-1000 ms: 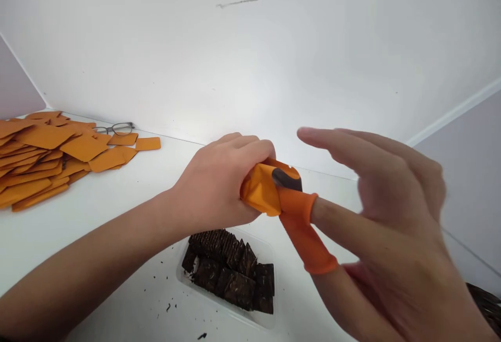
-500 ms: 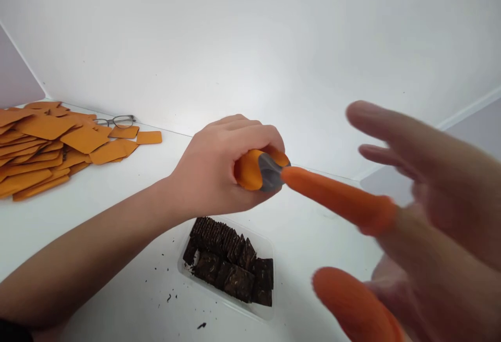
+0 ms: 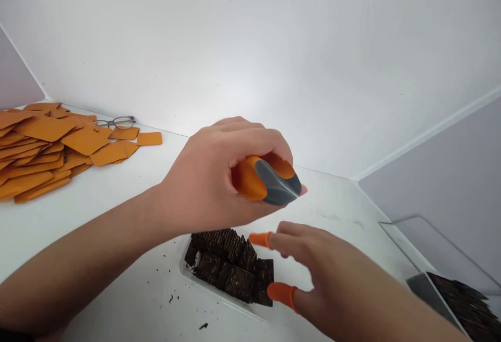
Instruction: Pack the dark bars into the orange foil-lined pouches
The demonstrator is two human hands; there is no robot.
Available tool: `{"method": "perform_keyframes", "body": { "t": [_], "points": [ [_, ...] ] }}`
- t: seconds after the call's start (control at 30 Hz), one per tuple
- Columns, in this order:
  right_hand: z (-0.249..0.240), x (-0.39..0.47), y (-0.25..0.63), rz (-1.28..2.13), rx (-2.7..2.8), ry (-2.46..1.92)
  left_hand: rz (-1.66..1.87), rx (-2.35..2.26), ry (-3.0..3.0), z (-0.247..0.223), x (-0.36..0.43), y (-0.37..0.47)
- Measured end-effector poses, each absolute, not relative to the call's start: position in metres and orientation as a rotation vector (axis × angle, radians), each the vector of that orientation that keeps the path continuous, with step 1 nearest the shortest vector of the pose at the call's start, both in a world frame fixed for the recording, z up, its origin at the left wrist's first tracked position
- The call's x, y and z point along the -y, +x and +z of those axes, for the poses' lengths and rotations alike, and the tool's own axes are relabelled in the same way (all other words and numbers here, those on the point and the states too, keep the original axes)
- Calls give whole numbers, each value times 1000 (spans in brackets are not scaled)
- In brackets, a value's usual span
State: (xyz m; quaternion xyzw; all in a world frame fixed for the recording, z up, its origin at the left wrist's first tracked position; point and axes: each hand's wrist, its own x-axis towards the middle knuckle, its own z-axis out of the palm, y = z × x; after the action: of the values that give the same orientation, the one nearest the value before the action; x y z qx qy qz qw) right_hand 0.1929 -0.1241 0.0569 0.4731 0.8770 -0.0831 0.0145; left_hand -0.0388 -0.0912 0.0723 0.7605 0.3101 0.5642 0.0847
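My left hand is wrapped round a small orange pouch, whose grey-lined mouth gapes toward me. Below it on the white table stands a clear plastic container, partly behind my left wrist. Thin dark brown squares fill it, some on edge in a row, others lying flat; I cannot tell for sure what they are. Over the container's right side is my right hand, empty, thumb and forefinger spread. Orange finger cots cover those two fingertips.
Flat orange pouches lie heaped at the left, with eyeglasses behind them. At the lower right, a metal-edged tray has more dark pieces beside or in it. Dark crumbs dot the table; a white wall rises behind.
My right hand has moved down and away from the pouch, from its mouth to above the container. The pouch's mouth has tilted slightly downward in my left hand.
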Motion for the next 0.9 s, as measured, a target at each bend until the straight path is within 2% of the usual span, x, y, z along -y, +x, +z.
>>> {"method": "perform_keyframes", "body": {
  "t": [0.07, 0.17, 0.63, 0.9],
  "points": [
    [46, 125, 191, -359, -2588, 1452, 1696, -982, 2230, 76, 96, -40],
    [33, 124, 192, -296, -2483, 1495, 1722, -1028, 2170, 81, 103, -42],
    [13, 133, 206, -343, -2534, 1506, 1720, -941, 2153, 92, 117, -53],
    [8, 154, 202, -69, -2589, 1552, 1936, -1094, 2353, 90, 111, -59]
  ]
}}
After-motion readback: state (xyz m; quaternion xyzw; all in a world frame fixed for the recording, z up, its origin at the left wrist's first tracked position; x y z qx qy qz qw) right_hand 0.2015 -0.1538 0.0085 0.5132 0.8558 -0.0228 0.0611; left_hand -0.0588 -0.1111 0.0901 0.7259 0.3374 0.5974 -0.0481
